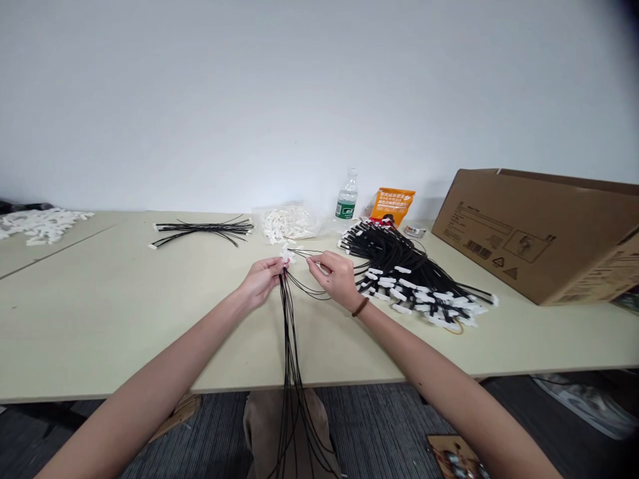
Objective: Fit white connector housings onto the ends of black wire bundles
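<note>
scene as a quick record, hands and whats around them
left hand: holds a white connector, black wires hanging from it past the table edge
right hand: pinches some of the black wires near the connector
beside hands: heap of black wires with white connectors
rest: small wire bundle, bag of white connectors, water bottle, orange packet, cardboard box

Thin black wires [288, 332] end in white connectors [399, 291] beside an orange packet [393, 205].
</note>
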`<state>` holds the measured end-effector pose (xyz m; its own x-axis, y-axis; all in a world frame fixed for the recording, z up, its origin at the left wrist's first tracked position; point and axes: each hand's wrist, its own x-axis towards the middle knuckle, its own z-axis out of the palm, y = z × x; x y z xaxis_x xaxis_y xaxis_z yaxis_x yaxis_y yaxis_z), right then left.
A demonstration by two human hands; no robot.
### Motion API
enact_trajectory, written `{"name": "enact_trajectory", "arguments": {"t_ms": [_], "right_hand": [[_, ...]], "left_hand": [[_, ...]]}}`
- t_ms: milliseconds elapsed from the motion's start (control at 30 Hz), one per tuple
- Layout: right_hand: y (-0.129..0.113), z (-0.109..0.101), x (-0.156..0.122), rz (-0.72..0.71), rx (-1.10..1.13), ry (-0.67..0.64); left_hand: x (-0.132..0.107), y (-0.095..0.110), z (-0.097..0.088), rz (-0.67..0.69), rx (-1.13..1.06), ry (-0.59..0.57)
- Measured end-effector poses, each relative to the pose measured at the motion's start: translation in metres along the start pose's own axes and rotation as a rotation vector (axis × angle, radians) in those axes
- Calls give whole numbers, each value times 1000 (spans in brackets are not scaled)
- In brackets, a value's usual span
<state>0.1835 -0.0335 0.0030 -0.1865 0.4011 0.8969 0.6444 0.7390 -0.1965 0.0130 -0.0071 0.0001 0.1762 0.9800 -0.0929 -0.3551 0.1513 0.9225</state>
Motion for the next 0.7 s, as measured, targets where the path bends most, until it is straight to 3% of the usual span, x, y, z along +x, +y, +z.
{"name": "enact_trajectory", "arguments": {"t_ms": [233, 500, 700], "right_hand": [[2, 1, 0, 21, -8, -80], [2, 2, 1, -60, -207, -178], [1, 1, 2, -86, -23, -222]], "left_hand": [[0, -1, 0, 18, 35, -2], [-1, -5, -2, 19, 178, -18], [-3, -7, 0, 27, 221, -85]]}}
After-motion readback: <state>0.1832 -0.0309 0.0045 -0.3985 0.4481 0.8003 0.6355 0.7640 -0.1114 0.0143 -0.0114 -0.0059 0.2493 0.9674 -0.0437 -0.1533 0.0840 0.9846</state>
